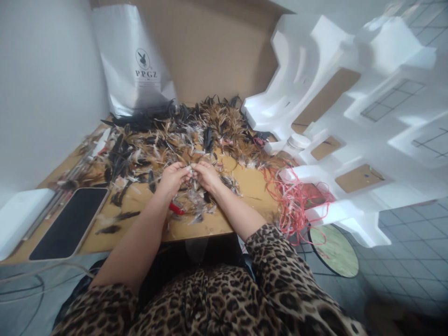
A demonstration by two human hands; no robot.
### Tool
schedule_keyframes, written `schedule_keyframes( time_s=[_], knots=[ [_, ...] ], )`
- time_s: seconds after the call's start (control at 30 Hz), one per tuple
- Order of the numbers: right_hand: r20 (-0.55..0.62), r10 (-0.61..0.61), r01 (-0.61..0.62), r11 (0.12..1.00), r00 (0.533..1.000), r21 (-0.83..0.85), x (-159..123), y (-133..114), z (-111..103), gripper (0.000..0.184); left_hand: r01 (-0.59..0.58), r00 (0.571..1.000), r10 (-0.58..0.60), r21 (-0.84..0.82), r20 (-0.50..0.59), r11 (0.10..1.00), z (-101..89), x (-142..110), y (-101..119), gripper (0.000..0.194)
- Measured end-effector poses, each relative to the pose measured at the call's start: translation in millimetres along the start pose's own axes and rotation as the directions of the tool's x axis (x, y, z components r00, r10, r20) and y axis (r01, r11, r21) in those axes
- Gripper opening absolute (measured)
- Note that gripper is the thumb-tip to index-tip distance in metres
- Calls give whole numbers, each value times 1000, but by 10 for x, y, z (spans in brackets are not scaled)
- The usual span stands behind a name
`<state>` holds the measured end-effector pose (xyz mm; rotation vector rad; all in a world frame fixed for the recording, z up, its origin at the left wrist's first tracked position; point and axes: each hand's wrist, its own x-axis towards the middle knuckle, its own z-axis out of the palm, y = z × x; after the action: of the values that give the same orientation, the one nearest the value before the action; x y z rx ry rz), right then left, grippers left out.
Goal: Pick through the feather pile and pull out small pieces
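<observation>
My left hand (172, 178) and my right hand (207, 175) meet fingertip to fingertip above a wooden board (245, 186), both pinched closed on a small feather or tuft too small to name. A big heap of brown, black and white feathers (182, 130) lies just beyond them. Red-handled scissors (177, 209) lie under my left wrist among loose feathers.
A phone (70, 223) lies face up at the left, beside thin rods. A silver bag (135, 60) stands behind the heap against cardboard. White foam packing (350, 107) fills the right; red and white string (297, 196) tangles at its foot. A round mat (334, 249) lies on the tiled floor.
</observation>
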<state>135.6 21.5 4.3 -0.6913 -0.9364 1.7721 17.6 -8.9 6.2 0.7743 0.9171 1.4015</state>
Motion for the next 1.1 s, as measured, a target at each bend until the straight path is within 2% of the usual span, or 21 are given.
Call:
schedule_keyframes(
  time_s=[0.1,0.37,0.53,0.83,1.0,1.1],
  knots=[
    [-15,24,-23,999,1000,36,-14,-11,17,32,2,1000,-1,-39,23,999,-14,3,3,27],
    [-62,-6,3,999,998,-52,-11,15,18,31,-8,1000,8,-31,11,999,-26,21,-12,26],
    [-86,6,-7,1000,996,-6,7,57,20,31,-7,1000,7,-43,3,999,-20,29,-27,24],
    [-43,-26,28,999,999,34,-6,65,43,30,49,998,-45,-94,48,994,-16,10,19,17],
    [-46,3,-1,999,999,54,19,88,22,32,48,999,-45,-146,29,988,-17,12,22,20],
    [-51,17,-16,999,999,29,10,69,13,33,38,999,-36,-111,23,993,-26,20,-1,23]
  ],
)
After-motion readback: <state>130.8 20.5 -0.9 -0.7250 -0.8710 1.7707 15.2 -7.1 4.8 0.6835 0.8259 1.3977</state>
